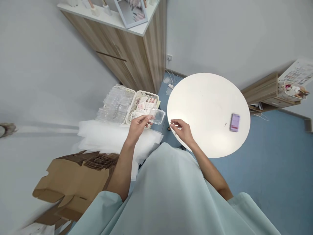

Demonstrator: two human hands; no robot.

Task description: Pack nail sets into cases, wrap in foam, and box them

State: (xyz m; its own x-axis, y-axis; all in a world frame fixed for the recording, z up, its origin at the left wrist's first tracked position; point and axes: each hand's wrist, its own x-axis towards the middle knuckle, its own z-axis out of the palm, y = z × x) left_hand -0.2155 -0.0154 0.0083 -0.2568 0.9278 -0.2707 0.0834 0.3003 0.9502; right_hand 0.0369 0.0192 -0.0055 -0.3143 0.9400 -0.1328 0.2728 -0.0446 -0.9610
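Note:
Between the thumb and fingers of my left hand (138,129) is a clear plastic case (158,116), held by its left end. The case is a see-through rectangle with rounded corners, and its far end sticks out towards the table. My right hand (181,130) hovers over the left edge of the round white table (207,98), fingers curved and apart, with nothing seen in it. Below and behind the case stands a white basket (140,94) of printed cards and packets. Beside that, another white basket (132,92) is heaped with clear plastic cases (114,101).
White foam sheets (105,135) lie in front of the baskets. Flattened brown cardboard boxes (73,179) are stacked at lower left. A wooden cabinet (127,52) rises behind. On the table's right side lies a blurred purple item (235,122). Cables (174,78) run along the floor.

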